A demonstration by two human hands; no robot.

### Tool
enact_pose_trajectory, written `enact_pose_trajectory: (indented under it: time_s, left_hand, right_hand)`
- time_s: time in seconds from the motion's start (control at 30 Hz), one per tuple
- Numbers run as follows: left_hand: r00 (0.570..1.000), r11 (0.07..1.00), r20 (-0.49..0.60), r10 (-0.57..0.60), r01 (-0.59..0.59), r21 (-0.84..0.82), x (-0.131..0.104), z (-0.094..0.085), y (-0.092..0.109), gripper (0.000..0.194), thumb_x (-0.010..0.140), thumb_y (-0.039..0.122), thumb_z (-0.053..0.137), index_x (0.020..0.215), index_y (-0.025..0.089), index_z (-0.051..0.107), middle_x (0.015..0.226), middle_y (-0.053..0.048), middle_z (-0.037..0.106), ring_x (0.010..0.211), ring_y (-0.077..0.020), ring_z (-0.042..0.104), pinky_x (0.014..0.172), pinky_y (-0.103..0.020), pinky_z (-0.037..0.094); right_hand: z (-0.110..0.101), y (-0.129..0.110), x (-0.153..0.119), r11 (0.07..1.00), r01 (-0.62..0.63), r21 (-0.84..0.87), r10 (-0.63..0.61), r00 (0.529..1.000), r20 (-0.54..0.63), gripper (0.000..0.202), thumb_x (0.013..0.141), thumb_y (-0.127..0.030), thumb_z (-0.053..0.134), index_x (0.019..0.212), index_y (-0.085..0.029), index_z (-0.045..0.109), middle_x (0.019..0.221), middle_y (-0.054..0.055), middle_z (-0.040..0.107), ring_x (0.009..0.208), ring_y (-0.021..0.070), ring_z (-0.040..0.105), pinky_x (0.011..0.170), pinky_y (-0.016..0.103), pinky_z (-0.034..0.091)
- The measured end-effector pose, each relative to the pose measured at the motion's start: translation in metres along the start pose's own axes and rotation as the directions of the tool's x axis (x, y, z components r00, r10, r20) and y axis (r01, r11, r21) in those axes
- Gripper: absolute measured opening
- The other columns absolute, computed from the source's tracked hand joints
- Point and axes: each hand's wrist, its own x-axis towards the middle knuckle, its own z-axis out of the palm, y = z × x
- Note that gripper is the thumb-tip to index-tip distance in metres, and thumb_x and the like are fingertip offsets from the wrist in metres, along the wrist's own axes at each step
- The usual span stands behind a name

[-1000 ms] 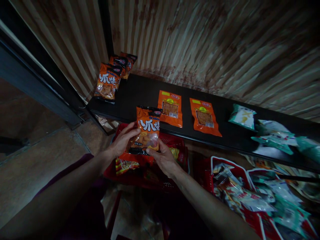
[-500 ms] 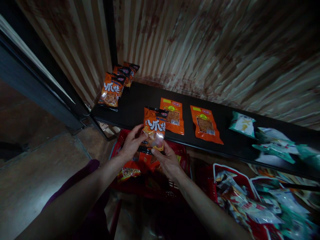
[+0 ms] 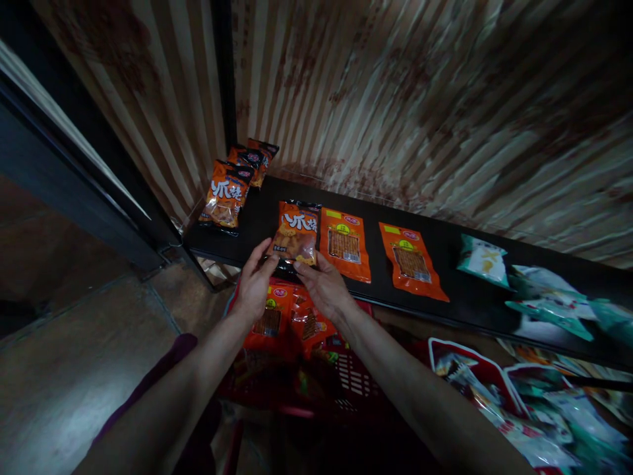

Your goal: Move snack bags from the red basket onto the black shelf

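An orange and black snack bag (image 3: 297, 232) is held by its lower end over the black shelf (image 3: 257, 221). My left hand (image 3: 257, 280) grips its lower left corner, thumb on the front. At the lower right, my right hand (image 3: 326, 284) pinches the bag's edge. Just right of this bag lies a flat orange packet (image 3: 345, 244), with another orange packet (image 3: 412, 260) farther right. Matching orange and black bags (image 3: 226, 194) stand overlapping at the shelf's left end. Whether the held bag's underside touches the shelf is hidden.
Below my hands is a red basket (image 3: 353, 379) with orange packets. Green and white bags (image 3: 484, 259) lie on the shelf's right part. Filled red baskets with white rims (image 3: 469, 353) stand at the lower right. A dark metal post (image 3: 225, 72) rises at the left.
Both hands have moved the snack bag forward and slightly left, off the orange packet it overlapped. The bag now leans back, flatter over the shelf. The view has shifted slightly.
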Motion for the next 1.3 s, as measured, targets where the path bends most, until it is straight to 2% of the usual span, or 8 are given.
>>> enact_pose_trajectory:
  time_s: [0.2, 0.5, 0.63, 0.73, 0.83, 1.0, 1.13, 1.3]
  left_hand:
    - [0.997, 0.987, 0.074, -0.006, 0.018, -0.158, 0.012, -0.003, 0.008, 0.053, 0.074, 0.019, 0.061, 0.126, 0.024, 0.054, 0.119, -0.005, 0.063, 0.111, -0.0209, 0.058, 0.100, -0.042, 0.043]
    - [0.996, 0.993, 0.083, 0.024, -0.014, -0.118, 0.045, 0.002, 0.010, 0.061, 0.065, 0.019, 0.068, 0.125, 0.021, 0.057, 0.117, -0.005, 0.065, 0.120, -0.0221, 0.051, 0.107, -0.041, 0.036]
    - [0.999, 0.990, 0.044, 0.013, -0.007, -0.144, 0.065, 0.006, 0.012, 0.051, 0.066, 0.017, 0.067, 0.117, 0.017, 0.062, 0.109, -0.005, 0.068, 0.113, -0.0209, 0.056, 0.104, -0.042, 0.039]
    - [0.999, 0.986, 0.038, 0.034, -0.027, -0.163, 0.081, 0.015, 0.016, 0.041, 0.070, 0.014, 0.061, 0.111, 0.017, 0.065, 0.109, -0.006, 0.068, 0.106, -0.0184, 0.060, 0.101, -0.039, 0.043]
    - [0.998, 0.991, 0.015, 0.057, -0.055, -0.126, 0.099, 0.029, 0.020, 0.039, 0.072, 0.010, 0.058, 0.110, 0.015, 0.065, 0.118, -0.007, 0.064, 0.106, -0.0175, 0.060, 0.099, -0.036, 0.045]
    - [0.996, 0.997, -0.071, 0.046, -0.050, -0.055, 0.133, 0.047, 0.024, 0.053, 0.072, 0.003, 0.051, 0.125, 0.007, 0.053, 0.131, -0.014, 0.055, 0.111, -0.0185, 0.058, 0.096, -0.031, 0.046]
    - [0.995, 0.999, -0.092, 0.044, -0.045, -0.005, 0.152, 0.048, 0.022, 0.059, 0.071, 0.001, 0.046, 0.130, 0.007, 0.049, 0.129, -0.013, 0.056, 0.112, -0.0181, 0.057, 0.094, -0.029, 0.047]
    - [0.992, 0.996, -0.100, 0.079, -0.074, 0.050, 0.168, 0.043, 0.014, 0.063, 0.069, 0.004, 0.048, 0.132, 0.011, 0.048, 0.124, -0.010, 0.059, 0.110, -0.0179, 0.057, 0.094, -0.030, 0.046]
  right_hand:
    - [0.010, 0.003, 0.043, 0.999, 0.017, 0.051, -0.017, 1.000, 0.009, 0.035, 0.054, -0.011, 0.075, 0.084, -0.022, 0.061, 0.081, -0.004, 0.070, 0.082, 0.0140, 0.065, 0.094, 0.034, 0.047]
    - [0.015, 0.000, 0.087, 0.998, 0.058, 0.034, -0.059, 0.998, 0.006, 0.042, 0.057, -0.006, 0.069, 0.094, -0.023, 0.060, 0.081, -0.005, 0.067, 0.077, 0.0111, 0.064, 0.086, 0.030, 0.050]
    - [0.018, -0.002, 0.103, 0.997, 0.062, 0.042, -0.060, 0.997, -0.051, 0.041, 0.058, -0.003, 0.066, 0.093, -0.022, 0.059, 0.079, -0.006, 0.067, 0.075, 0.0112, 0.064, 0.085, 0.030, 0.051]
    - [0.020, -0.009, 0.119, 0.996, 0.068, 0.053, -0.064, 0.995, -0.071, 0.040, 0.059, 0.000, 0.063, 0.093, -0.022, 0.059, 0.076, -0.006, 0.066, 0.074, 0.0114, 0.064, 0.083, 0.031, 0.052]
    - [0.022, -0.019, 0.139, 0.994, 0.097, 0.043, -0.094, 0.993, -0.073, 0.041, 0.060, 0.002, 0.060, 0.092, -0.022, 0.060, 0.077, -0.006, 0.067, 0.074, 0.0102, 0.063, 0.081, 0.028, 0.052]
    - [0.028, -0.027, 0.177, 0.994, 0.105, -0.011, -0.105, 0.989, -0.106, 0.042, 0.061, 0.005, 0.057, 0.093, -0.022, 0.059, 0.076, -0.007, 0.065, 0.071, 0.0086, 0.062, 0.078, 0.027, 0.053]
    - [0.035, -0.021, 0.202, 0.997, 0.066, -0.032, -0.071, 0.984, -0.166, 0.045, 0.061, 0.006, 0.056, 0.096, -0.022, 0.057, 0.076, -0.006, 0.065, 0.072, 0.0102, 0.063, 0.076, 0.028, 0.055]
    - [0.042, -0.013, 0.219, 0.992, 0.071, -0.108, -0.089, 0.980, -0.178, 0.047, 0.061, 0.004, 0.056, 0.100, -0.022, 0.057, 0.086, -0.004, 0.067, 0.076, 0.0123, 0.064, 0.076, 0.030, 0.055]
